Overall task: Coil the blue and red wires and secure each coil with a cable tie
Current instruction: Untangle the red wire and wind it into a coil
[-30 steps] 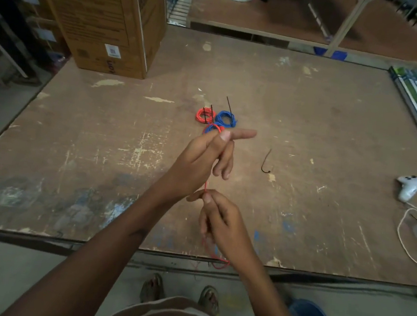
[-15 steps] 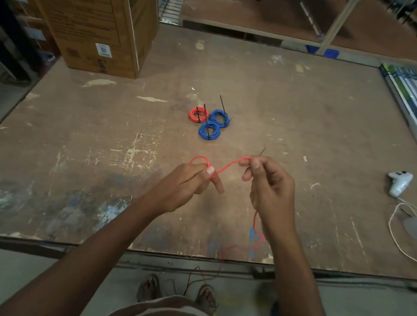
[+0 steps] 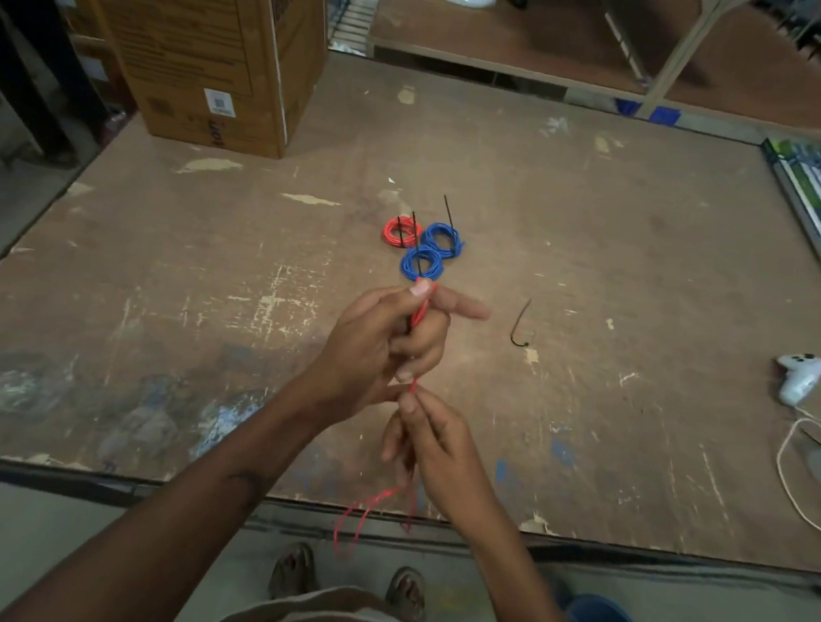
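Three tied coils (image 3: 422, 247) lying done; left hand (image 3: 386, 338) and right hand (image 3: 431, 443) both pinching red wire (image 3: 421, 307), winding the fourth, loose tie (image 3: 521, 324) waiting.

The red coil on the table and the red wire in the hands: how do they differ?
The red coil is wound into a small ring; the red wire is mostly loose, with a tail dangling past the table edge. The coil has a black tie through it; no tie shows on the wire. The coil lies untouched beside two blue coils; the wire is held by the left hand and pinched by the right hand. Both are thin and red.
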Demonstrator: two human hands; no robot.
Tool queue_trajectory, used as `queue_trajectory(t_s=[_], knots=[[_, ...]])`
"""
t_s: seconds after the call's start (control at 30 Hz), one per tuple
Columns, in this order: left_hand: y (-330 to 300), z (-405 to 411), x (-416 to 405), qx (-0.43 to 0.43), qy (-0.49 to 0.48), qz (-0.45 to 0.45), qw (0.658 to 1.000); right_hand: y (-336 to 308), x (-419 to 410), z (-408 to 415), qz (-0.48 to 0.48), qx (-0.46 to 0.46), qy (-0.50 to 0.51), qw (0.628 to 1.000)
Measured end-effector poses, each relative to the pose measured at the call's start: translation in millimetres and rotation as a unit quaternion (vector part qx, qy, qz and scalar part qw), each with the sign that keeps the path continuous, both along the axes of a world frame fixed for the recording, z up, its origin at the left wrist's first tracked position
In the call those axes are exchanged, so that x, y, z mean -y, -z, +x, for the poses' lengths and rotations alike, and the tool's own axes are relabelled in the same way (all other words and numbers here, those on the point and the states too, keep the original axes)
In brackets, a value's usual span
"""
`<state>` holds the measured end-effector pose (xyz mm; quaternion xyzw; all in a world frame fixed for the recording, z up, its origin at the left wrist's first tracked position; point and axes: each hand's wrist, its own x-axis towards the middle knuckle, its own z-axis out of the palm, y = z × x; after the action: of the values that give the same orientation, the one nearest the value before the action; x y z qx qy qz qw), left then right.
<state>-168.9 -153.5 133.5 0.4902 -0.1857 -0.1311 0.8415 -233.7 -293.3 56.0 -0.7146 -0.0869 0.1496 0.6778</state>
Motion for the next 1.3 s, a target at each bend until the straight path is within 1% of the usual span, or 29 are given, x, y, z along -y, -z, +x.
queue_trajectory(t_s=[0.1,0.17,0.23,0.27,0.33,0.4,0.43,0.5,0.57,0.63,0.7,0.77,0.83,0.93,1.03,1.13,1.23,1.27,1.3], knots=[[1.9,8.1,2.1,-0.012,-0.085,-0.051,0.995,-7.5,-2.0,-16.4,-0.004,-0.017,-0.046,0.999],[7.0,19.4,1.6,-0.001,-0.167,-0.025,0.986,-7.4,-2.7,-25.2,0.005,-0.044,-0.071,0.997],[15.1,28.6,1.3,0.029,-0.241,0.052,0.969,-6.9,-1.6,-31.2,0.007,-0.074,-0.091,0.993],[20.0,31.3,0.2,0.049,-0.276,0.104,0.954,-8.5,-0.7,-33.2,0.019,-0.09,-0.098,0.991],[33.3,35.8,-3.6,0.099,-0.324,0.251,0.907,-19.4,2.0,-35.1,0.055,-0.111,-0.116,0.986],[48.4,39.5,-11.4,0.158,-0.302,0.413,0.844,-34.3,6.8,-34.6,0.059,-0.103,-0.116,0.986],[54.5,42.0,-17.3,0.172,-0.263,0.467,0.826,-40.2,9.6,-32.4,0.051,-0.093,-0.104,0.989],[63.1,44.1,-29.6,0.173,-0.172,0.524,0.816,-45.9,17.3,-24.0,0.035,-0.068,-0.048,0.996],[65.9,38.4,-38.0,0.163,-0.113,0.548,0.812,-49.1,26.2,-10.2,0.025,-0.035,0.025,0.999],[65.7,27.5,-41.2,0.163,-0.074,0.539,0.823,-56.6,33.8,5.1,0.019,-0.011,0.088,0.996],[67.9,16.8,-42.3,0.156,-0.036,0.513,0.844,-66.6,40.5,19.7,0.014,0.012,0.127,0.992],[68.1,6.8,-41.2,0.128,0.005,0.458,0.88,-70.1,45.6,36.5,0.011,0.029,0.16,0.987],[63.7,-3.7,-36.9,0.101,0.038,0.394,0.913,-63.9,47.9,53.5,-0.012,0.042,0.199,0.979],[44.2,-18.1,-28.0,0.065,0.046,0.304,0.949,-42.4,44.6,70.9,-0.047,0.047,0.227,0.972],[25.4,-22.8,-22.9,0.044,0.034,0.219,0.974,-15.5,33.0,70.4,-0.042,0.047,0.186,0.981],[13.9,-21.6,-17.8,0.05,0.059,0.125,0.989,4.3,16.5,52.4,-0.012,0.038,0.102,0.994],[5.4,-20.0,-12.4,0.007,0.07,0.009,0.997,5.6,2.9,26.3,-0.011,0.043,0.056,0.997],[3.2,-18.0,-11.4,-0.006,0.048,-0.002,0.999,4.7,0.1,18.8,-0.029,0.046,0.046,0.997],[1.3,-14.8,-11.4,-0.006,0.01,0.013,1.0,3.8,-2.6,11.6,-0.054,0.052,0.036,0.997]])
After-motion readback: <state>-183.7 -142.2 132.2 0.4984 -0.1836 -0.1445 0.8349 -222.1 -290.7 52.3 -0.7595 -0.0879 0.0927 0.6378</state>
